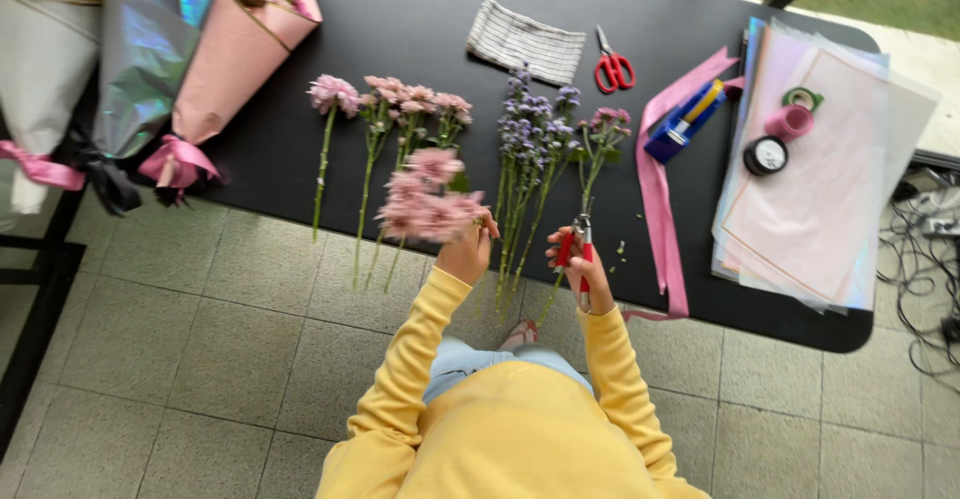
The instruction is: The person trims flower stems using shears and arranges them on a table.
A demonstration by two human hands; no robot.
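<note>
My left hand (pixel 468 251) is closed around the stems of a bunch of pink flowers (pixel 425 199), whose heads point left over the table's near edge. My right hand (pixel 580 269) grips red-handled pruning shears (pixel 580 244), their tip close to the held stems. I wear yellow sleeves. On the black table (pixel 400 29) lie loose pink flower stems (pixel 375 149), a bundle of purple flowers (pixel 530 149) and a small pink-flowered stem (pixel 600 144), all hanging over the edge.
Wrapped bouquets (pixel 235 54) with pink ribbons lie at the far left. A striped cloth (pixel 527 42), red scissors (pixel 612 67), a pink ribbon (pixel 658 189), a blue tape dispenser (pixel 685 119), tape rolls (pixel 790 122) and stacked wrapping sheets (pixel 820 179) sit right. Cables (pixel 925 249) trail on the tiled floor.
</note>
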